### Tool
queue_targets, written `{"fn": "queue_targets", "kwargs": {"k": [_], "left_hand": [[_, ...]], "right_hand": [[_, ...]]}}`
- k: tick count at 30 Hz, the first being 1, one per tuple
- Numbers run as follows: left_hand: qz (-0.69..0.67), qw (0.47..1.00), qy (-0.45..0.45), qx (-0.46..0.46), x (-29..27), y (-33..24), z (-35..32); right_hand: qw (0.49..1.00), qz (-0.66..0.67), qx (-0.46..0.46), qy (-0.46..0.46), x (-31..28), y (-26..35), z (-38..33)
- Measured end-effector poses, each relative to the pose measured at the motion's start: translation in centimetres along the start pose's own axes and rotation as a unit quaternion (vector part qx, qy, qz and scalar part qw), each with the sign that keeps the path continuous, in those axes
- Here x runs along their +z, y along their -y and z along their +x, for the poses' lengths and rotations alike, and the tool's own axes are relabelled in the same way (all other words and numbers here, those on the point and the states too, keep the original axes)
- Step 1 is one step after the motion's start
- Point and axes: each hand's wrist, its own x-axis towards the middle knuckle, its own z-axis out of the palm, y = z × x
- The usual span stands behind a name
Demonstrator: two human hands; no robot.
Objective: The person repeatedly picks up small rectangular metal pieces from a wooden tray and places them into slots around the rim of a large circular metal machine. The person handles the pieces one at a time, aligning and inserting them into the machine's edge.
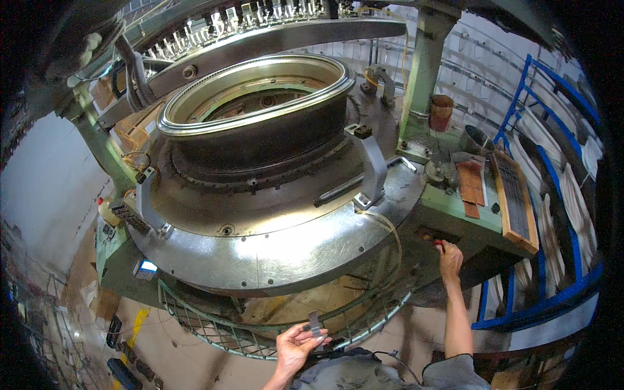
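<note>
A large circular knitting machine fills the view, with a steel table ring (273, 250) and a dark cylinder topped by a bright rim (260, 97). My right hand (449, 255) reaches up to the green machine frame (455, 208) and closes on a small red knob (438, 244) at its side. My left hand (296, 341) is low at the centre, palm up with fingers spread, a small grey strip (314, 323) resting on its fingertips, just beside the wire mesh guard (214, 325) under the table.
A wooden tray of dark needles (517, 195) and reddish wooden pieces (469, 182) lie on the green ledge. A brown cup (441, 110) stands behind. Blue racks (552, 195) with white yarn cones rise at right. A small lit screen (147, 266) glows at left.
</note>
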Motion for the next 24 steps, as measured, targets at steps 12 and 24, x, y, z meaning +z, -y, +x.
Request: {"fn": "queue_targets", "kwargs": {"k": [12,24], "left_hand": [[-0.007,0.982,-0.038,0.185,-1.3,-9.0,0.7],[-0.008,0.984,0.014,0.179,-5.2,-12.9,2.6]], "right_hand": [[0.991,0.118,0.060,-0.029,1.2,-0.6,-0.2],[0.981,0.110,0.160,0.023,0.4,1.0,0.5]]}}
